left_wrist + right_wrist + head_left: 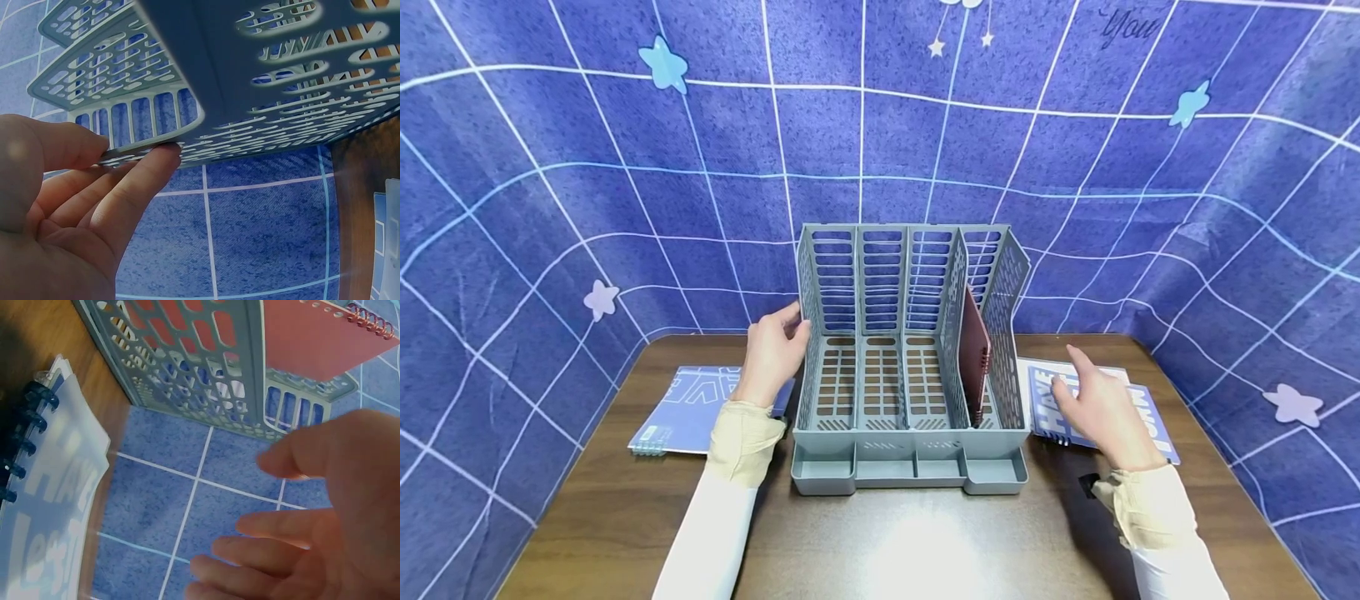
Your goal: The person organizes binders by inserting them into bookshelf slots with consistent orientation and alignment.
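Note:
A grey-green slotted file organizer [880, 446] stands upright on the table, split into several tall compartments. My left hand [772, 350] pinches the edge of its left side wall; the left wrist view shows thumb and fingers [134, 187] on either side of that edge. A dark red spiral notebook [974, 358] stands in the rightmost compartment, leaning slightly. To the right, my right hand [1105, 412] hovers over blue spiral notebooks [1150, 421] lying on the table. Its fingers [269, 528] are extended and apart, with nothing between them and the thumb.
On the left of the organizer lies another blue spiral notebook [681, 412], partly behind the left forearm. Small trays line the organizer's front. A blue cloth [715, 192] with a white grid hangs behind and around the wooden table [602, 508].

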The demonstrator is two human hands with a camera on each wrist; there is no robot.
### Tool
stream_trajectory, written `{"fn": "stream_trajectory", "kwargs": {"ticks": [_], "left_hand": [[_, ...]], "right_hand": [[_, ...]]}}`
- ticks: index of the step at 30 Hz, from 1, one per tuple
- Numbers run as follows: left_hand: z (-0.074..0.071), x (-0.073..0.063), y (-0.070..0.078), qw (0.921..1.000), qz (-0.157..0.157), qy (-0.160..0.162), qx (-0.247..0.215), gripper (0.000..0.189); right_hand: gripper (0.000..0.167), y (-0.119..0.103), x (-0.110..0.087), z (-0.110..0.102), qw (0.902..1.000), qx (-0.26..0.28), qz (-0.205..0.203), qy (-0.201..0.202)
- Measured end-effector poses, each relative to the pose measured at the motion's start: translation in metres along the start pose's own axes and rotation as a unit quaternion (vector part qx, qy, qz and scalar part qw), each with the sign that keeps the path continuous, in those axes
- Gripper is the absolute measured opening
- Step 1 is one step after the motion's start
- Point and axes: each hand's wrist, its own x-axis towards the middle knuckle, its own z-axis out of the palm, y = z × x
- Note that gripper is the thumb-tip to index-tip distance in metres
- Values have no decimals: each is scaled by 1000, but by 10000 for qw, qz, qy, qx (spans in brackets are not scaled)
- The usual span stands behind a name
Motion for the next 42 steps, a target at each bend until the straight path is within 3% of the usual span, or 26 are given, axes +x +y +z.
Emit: {"fn": "stream_trajectory", "kwargs": {"ticks": [9,14,24,33,42], "left_hand": [[2,-6,-2,10000,-33,-40,40,39],[3,-6,-2,10000,36,-33,87,39],[4,-3,-2,9999,114,17,39,39],[3,-3,-1,9999,89,64,-27,39],[0,-1,0,10000,72,50,-31,39]], "right_hand": [[88,8,-7,10,9957,-185,-209,-888],[103,11,-12,15,9901,-254,-21,-1378],[123,15,-11,25,9798,-619,45,-1903],[123,14,-8,28,9718,-653,115,-2263],[92,14,-6,34,9720,-614,-161,-2264]]}}
